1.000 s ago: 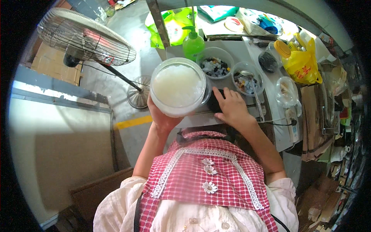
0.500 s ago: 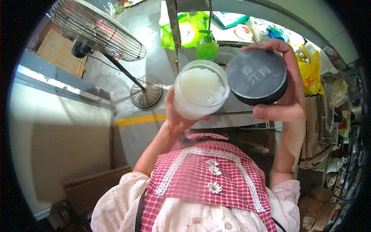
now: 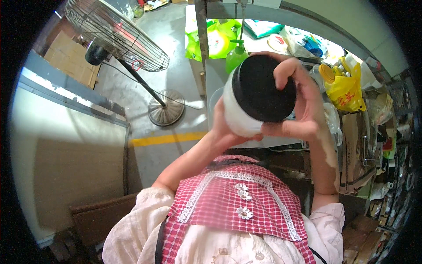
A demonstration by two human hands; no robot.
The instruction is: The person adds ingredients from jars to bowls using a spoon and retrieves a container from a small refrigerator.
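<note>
A wide translucent jar [image 3: 241, 119] with whitish contents is tilted in front of me, held around its lower side by my left hand [image 3: 225, 127]. Over its mouth lies a round black lid [image 3: 263, 90]. My right hand [image 3: 303, 101] is wrapped around the lid's right edge, with the thumb below and a bent finger on top. Whether the lid is threaded on or only resting there, I cannot tell. The jar's contents are now hidden under the lid.
Behind the jar stands a green pump bottle [image 3: 236, 58], next to a bright green package [image 3: 215, 39]. A yellow plastic bag [image 3: 347, 90] sits at the right, near a cardboard box [image 3: 353, 149]. A standing fan [image 3: 127, 39] is on the floor at the far left.
The black lid, held beside the open jar before, has moved left onto the jar's mouth. My left hand has brought the jar a little to the right.
</note>
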